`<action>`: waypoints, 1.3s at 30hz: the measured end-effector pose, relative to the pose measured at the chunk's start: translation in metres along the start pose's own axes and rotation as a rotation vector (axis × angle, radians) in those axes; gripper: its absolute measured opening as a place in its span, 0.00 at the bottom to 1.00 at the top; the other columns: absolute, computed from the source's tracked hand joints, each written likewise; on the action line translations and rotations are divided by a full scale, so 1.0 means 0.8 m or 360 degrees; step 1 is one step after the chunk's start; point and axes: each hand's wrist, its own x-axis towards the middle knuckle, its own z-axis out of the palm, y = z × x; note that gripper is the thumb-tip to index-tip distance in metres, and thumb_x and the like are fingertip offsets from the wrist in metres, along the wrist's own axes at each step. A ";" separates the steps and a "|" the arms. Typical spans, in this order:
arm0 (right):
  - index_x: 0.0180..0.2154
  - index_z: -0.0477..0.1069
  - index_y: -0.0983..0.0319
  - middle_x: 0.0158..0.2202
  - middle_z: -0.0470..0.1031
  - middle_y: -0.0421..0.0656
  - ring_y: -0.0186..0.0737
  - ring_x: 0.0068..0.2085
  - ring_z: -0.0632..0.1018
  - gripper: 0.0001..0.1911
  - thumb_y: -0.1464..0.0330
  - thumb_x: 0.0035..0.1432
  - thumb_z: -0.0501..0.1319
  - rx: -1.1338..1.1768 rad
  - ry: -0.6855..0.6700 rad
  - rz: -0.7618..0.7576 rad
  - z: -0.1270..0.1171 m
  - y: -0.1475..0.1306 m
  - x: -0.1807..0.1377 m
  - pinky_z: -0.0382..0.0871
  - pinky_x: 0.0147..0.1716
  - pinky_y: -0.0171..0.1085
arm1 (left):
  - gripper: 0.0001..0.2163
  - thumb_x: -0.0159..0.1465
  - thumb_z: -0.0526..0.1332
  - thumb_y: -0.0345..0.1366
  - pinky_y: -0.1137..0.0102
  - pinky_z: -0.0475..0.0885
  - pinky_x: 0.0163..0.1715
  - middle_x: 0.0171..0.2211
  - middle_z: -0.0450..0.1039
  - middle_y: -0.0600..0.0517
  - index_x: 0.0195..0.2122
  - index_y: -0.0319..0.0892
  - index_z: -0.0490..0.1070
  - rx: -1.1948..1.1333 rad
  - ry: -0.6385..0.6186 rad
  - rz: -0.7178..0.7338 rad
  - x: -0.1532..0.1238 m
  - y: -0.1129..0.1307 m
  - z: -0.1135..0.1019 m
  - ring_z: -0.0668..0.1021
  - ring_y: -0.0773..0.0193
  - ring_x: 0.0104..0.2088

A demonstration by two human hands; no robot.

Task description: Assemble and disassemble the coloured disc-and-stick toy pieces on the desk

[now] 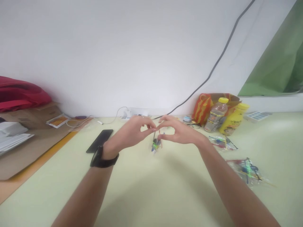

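While left hand (143, 127) pinches the small bag of coloured parts (155, 145) by its top, right hand (180, 130) sits alongside, grip unclear.

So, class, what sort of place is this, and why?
Probably a workspace in a home or small office: a pale tabletop against a white wall, a black phone, and clear packets of small colourful pieces lying at the right.
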 end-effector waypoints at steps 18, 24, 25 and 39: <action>0.53 0.77 0.50 0.52 0.74 0.44 0.47 0.54 0.75 0.18 0.57 0.63 0.68 0.0063 -0.0004 -0.0015 -0.004 -0.006 0.002 0.69 0.55 0.45 | 0.09 0.69 0.61 0.40 0.68 0.72 0.39 0.38 0.83 0.56 0.36 0.50 0.81 -0.0024 0.0025 -0.0015 -0.002 0.000 -0.003 0.81 0.62 0.40; 0.44 0.81 0.53 0.48 0.75 0.43 0.45 0.49 0.77 0.13 0.55 0.61 0.69 0.0065 0.0020 0.0038 -0.006 0.006 0.000 0.70 0.52 0.43 | 0.08 0.67 0.63 0.42 0.68 0.73 0.42 0.37 0.83 0.56 0.35 0.50 0.81 0.0033 0.0028 -0.0004 -0.002 0.003 -0.010 0.81 0.61 0.40; 0.42 0.82 0.53 0.48 0.76 0.43 0.44 0.49 0.77 0.12 0.55 0.61 0.69 0.0063 0.0010 0.0040 -0.007 0.007 -0.001 0.70 0.52 0.43 | 0.08 0.67 0.63 0.42 0.67 0.74 0.43 0.37 0.83 0.56 0.35 0.50 0.81 0.0044 0.0036 -0.0006 -0.003 0.003 -0.011 0.81 0.61 0.40; 0.48 0.82 0.51 0.50 0.77 0.45 0.47 0.49 0.78 0.13 0.57 0.63 0.68 0.0123 0.0063 -0.0006 -0.013 -0.003 -0.001 0.73 0.48 0.43 | 0.10 0.69 0.62 0.43 0.67 0.75 0.40 0.38 0.84 0.54 0.36 0.49 0.82 0.0033 0.0043 0.0006 -0.003 0.002 -0.011 0.81 0.59 0.40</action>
